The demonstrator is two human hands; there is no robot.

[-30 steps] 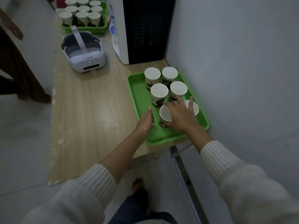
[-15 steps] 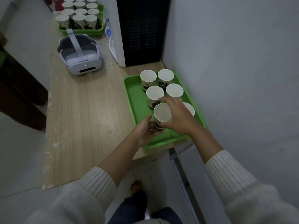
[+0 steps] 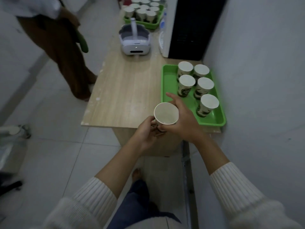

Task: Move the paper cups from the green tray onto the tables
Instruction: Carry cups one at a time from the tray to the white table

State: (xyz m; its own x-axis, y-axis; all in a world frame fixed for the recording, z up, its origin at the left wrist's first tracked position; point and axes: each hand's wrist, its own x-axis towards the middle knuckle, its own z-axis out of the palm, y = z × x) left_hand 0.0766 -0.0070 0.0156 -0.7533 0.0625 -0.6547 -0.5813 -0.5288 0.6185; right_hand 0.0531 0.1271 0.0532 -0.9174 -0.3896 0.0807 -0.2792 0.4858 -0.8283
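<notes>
A white paper cup (image 3: pixel 165 115) with a dark print hangs above the table's near edge, left of the green tray (image 3: pixel 169 83). My right hand (image 3: pixel 184 119) wraps its right side and my left hand (image 3: pixel 146 132) holds it from the lower left. Several more paper cups stand upright in the tray's right half, among them one nearest me (image 3: pixel 207 104) and one at the far corner (image 3: pixel 185 68). The tray's left strip is bare green.
The light wooden table (image 3: pixel 125 90) runs away from me. On it lie a white headset (image 3: pixel 135 41), a black-and-white appliance (image 3: pixel 184 27) and a second green tray of cups (image 3: pixel 144 14). Another person's legs (image 3: pixel 66 53) stand left of the table. A wall closes the right side.
My right hand lifted one cup out of the tray and brought it left and toward me. My left hand left the tray rim and took hold of the cup too. The view pulled back.
</notes>
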